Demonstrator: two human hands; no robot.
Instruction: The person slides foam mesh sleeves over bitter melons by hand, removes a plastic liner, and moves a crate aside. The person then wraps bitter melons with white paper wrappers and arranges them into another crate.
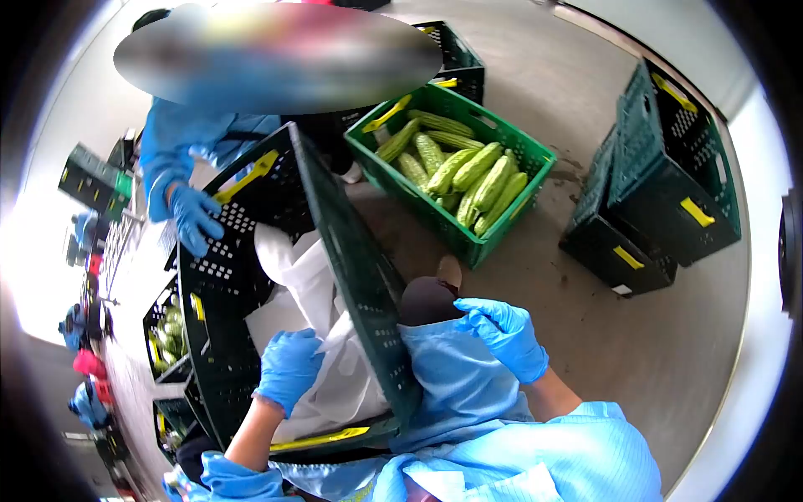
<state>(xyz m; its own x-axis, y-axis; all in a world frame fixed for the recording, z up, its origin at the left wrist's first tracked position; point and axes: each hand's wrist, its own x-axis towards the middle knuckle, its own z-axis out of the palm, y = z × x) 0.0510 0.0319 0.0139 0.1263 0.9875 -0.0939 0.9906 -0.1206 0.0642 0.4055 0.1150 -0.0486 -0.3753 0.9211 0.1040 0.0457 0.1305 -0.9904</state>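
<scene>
My left hand (288,370), in a blue glove, is closed on a white liner sheet (314,280) that lies crumpled inside a dark green plastic crate (355,284). The crate is tilted in front of me, against my lap. My right hand (504,339), also gloved in blue, is held above my knee outside the crate. Its fingers are pinched together; whether anything is between them I cannot make out. Beyond it, a brighter green crate (427,219) on the floor holds several bitter melons (481,171).
Opposite me is a person in blue, whose gloved hand (196,219) is at the dark crate's far side. Two dark crates (669,197) are stacked at right. A crate of green produce (170,330) stands at left. Other people and crates are farther back.
</scene>
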